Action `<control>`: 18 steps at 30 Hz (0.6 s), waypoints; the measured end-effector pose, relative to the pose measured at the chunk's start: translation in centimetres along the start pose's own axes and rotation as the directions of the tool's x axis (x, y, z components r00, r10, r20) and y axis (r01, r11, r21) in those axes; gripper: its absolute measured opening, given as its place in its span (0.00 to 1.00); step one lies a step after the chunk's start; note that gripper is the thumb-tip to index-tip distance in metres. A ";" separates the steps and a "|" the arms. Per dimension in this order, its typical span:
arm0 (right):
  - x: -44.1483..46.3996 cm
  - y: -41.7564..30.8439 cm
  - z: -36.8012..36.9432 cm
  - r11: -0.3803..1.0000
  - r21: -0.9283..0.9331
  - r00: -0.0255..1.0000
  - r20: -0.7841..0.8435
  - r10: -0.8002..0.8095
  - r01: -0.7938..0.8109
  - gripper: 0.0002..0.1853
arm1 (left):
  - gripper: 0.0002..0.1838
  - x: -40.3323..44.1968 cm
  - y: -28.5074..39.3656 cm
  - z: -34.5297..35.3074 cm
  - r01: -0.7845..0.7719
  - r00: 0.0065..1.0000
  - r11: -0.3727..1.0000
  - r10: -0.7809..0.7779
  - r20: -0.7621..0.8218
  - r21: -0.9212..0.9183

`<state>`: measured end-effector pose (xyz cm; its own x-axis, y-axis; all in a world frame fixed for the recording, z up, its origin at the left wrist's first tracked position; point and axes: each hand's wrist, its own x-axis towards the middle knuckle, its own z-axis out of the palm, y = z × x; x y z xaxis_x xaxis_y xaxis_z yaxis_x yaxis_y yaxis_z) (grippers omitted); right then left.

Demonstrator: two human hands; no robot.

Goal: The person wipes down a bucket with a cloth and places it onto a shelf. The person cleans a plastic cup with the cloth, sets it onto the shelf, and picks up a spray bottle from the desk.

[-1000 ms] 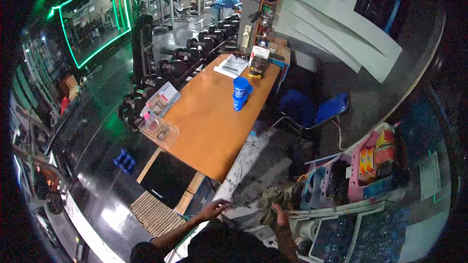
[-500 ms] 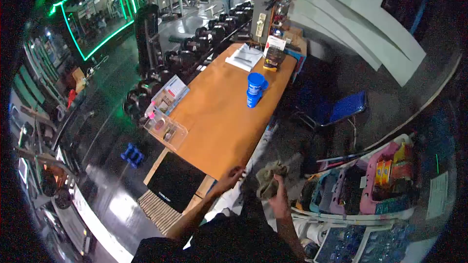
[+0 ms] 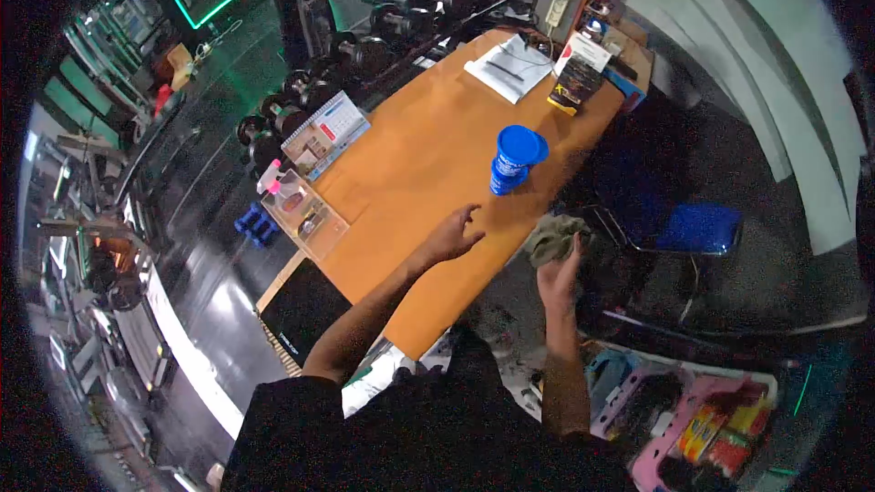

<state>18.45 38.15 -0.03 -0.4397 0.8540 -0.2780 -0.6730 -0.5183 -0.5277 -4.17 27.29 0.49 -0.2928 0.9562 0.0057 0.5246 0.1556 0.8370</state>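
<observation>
From the left, I note a clear plastic box (image 3: 321, 233) at the table's left edge, with a pink-topped spray bottle (image 3: 275, 180) at its far end. A desk calendar (image 3: 326, 135) stands just beyond these, tilted, on the same side of the table (image 3: 410, 173).

I find the left forearm running diagonally up from the lower left, elbow bent, out over the near part of the table. The left hand (image 3: 460, 235) is partly open: fingers extended and slightly curved, thumb set apart below them, nothing held. I cannot tell whether it touches the tabletop. Its fingertips point toward the blue containers (image 3: 517, 157), which stand near it, close to the table's right edge. Farther back lie white papers (image 3: 507, 75), with a dark package (image 3: 576, 89) to their right.

I find the right forearm almost vertical. The right hand (image 3: 558, 282) is closed around a crumpled olive cloth (image 3: 554, 239), thumb raised along its right side; the fingers are mostly hidden. The cloth appears at the table's right edge; contact cannot be determined. Farther right, I record a blue chair (image 3: 700, 228).
</observation>
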 end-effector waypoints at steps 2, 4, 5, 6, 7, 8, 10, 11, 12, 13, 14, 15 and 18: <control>3.8 -0.7 0.7 0.999 0.000 0.999 -0.001 -0.036 0.036 0.25 | 0.43 3.5 -0.6 0.3 0.036 0.998 0.996 -0.032 -0.055 0.084; 7.7 -1.4 0.9 0.998 -0.060 0.999 -0.041 -0.003 0.000 0.27 | 0.49 7.1 -0.4 0.1 0.098 0.990 0.984 -0.081 -0.116 0.151; 9.6 -1.0 1.1 0.995 -0.082 0.997 -0.049 -0.060 0.055 0.30 | 0.52 8.6 -0.2 0.1 0.146 0.982 0.973 -0.121 -0.144 0.177; 11.3 -0.8 1.1 0.998 -0.064 0.998 -0.065 -0.020 0.016 0.30 | 0.55 9.7 -0.3 0.3 0.195 0.972 0.960 -0.162 -0.172 0.201; 13.0 -1.0 1.1 0.999 -0.045 0.997 -0.080 0.017 -0.021 0.31 | 0.56 10.6 -0.7 0.8 0.182 0.963 0.969 -0.140 -0.231 0.170; 14.4 -1.1 1.1 0.998 -0.025 0.994 -0.092 0.052 -0.054 0.31 | 0.58 11.6 -1.0 1.4 0.162 0.950 0.977 -0.115 -0.290 0.141; 17.6 0.1 0.1 0.999 0.007 0.999 0.014 0.037 -0.037 0.31 | 0.60 13.6 -1.7 2.1 0.092 0.929 0.986 -0.035 -0.369 0.138; 19.3 0.5 -0.3 0.999 0.024 0.997 0.070 0.027 -0.029 0.31 | 0.60 14.3 -2.0 2.4 0.049 0.921 0.985 0.019 -0.388 0.164; 19.5 0.4 0.7 0.997 -0.034 0.996 0.057 0.071 -0.069 0.31 | 0.60 14.8 -2.0 2.6 0.007 0.912 0.982 0.072 -0.404 0.191; 19.2 0.2 1.9 0.990 -0.093 0.993 0.042 0.113 -0.108 0.30 | 0.59 15.3 -1.6 2.6 -0.035 0.919 0.979 0.111 -0.377 0.201; 18.8 0.0 3.0 0.977 -0.153 0.988 0.023 0.153 -0.148 0.30 | 0.59 15.5 -1.3 2.6 -0.080 0.913 0.979 0.147 -0.380 0.186; 18.6 0.2 3.1 0.980 -0.159 0.990 0.048 0.133 -0.124 0.29 | 0.58 15.7 -1.5 2.9 -0.125 0.905 0.977 0.183 -0.384 0.171; 13.5 -1.3 8.7 0.983 -0.138 0.978 0.153 0.140 -0.119 0.28 | 0.50 15.2 -1.5 3.6 -0.272 0.803 0.952 0.307 -0.511 0.144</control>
<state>8.24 50.00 3.92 -0.6154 0.7560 -0.2232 -0.5273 -0.6053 -0.5963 -6.51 42.54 -2.62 -0.4828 0.6889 0.5407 0.6935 -0.0762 0.7164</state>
